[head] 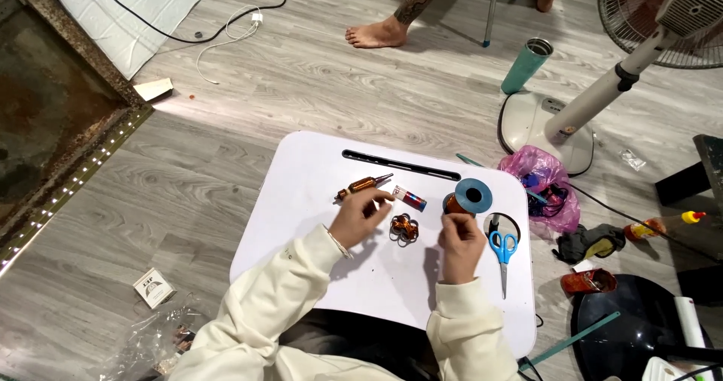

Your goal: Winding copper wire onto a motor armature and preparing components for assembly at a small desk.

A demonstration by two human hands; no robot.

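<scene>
We see bare room on the white lap table [301, 238] at its lower left and upper left; toward centre right the copper coil [404, 227], blue-flanged wire spool [467, 198], amber tube [363, 184] and blue-handled scissors [503, 249] crowd the way
</scene>
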